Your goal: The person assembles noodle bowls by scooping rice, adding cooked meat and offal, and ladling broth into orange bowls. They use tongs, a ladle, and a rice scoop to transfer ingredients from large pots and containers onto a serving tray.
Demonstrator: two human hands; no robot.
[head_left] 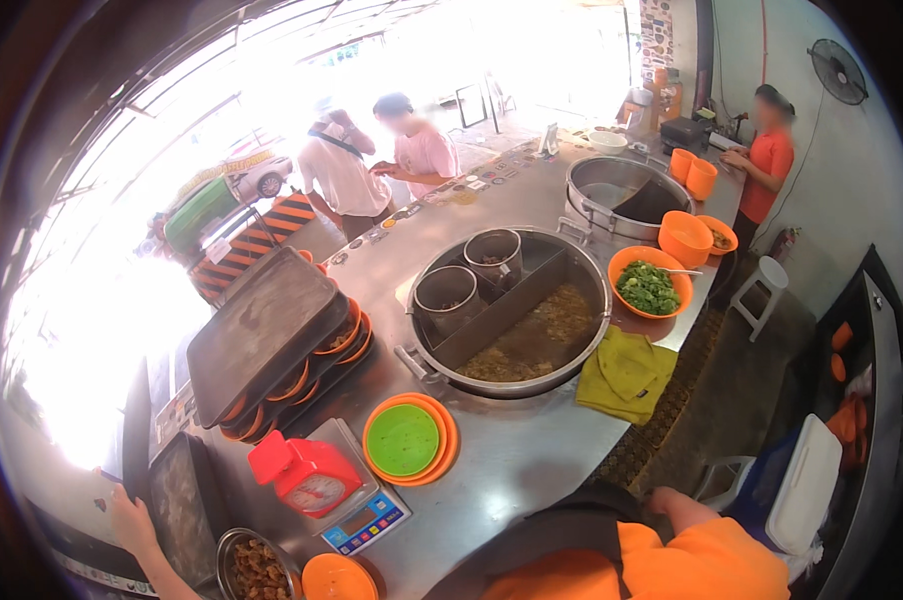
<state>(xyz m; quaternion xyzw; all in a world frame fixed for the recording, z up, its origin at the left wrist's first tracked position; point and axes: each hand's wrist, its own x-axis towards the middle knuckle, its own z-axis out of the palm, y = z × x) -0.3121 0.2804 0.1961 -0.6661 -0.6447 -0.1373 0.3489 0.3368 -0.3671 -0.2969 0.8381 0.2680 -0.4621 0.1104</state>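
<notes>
My left hand (pixel 128 518) is at the far lower left, its fingers stretched out beside the edge of a dark rectangular tray (pixel 183 500). Whether it touches the tray I cannot tell. Beside the tray stands a steel bowl (pixel 223 555) of browned food pieces (pixel 259 568), with orange plates (pixel 339 578) to its right. My right arm, in an orange sleeve (pixel 711 555), is bent at my side. Only part of my right hand (pixel 661 498) shows by the dark apron (pixel 511 535); its fingers are hidden.
Stacked trays (pixel 261 330) hold orange bowls. Near them are a red dial scale (pixel 311 475), a digital scale (pixel 371 520) and a green plate (pixel 403 440). A divided round pot (pixel 441 372) of broth, a green cloth (pixel 623 378) and a bowl of greens (pixel 648 290) follow. Several people stand beyond.
</notes>
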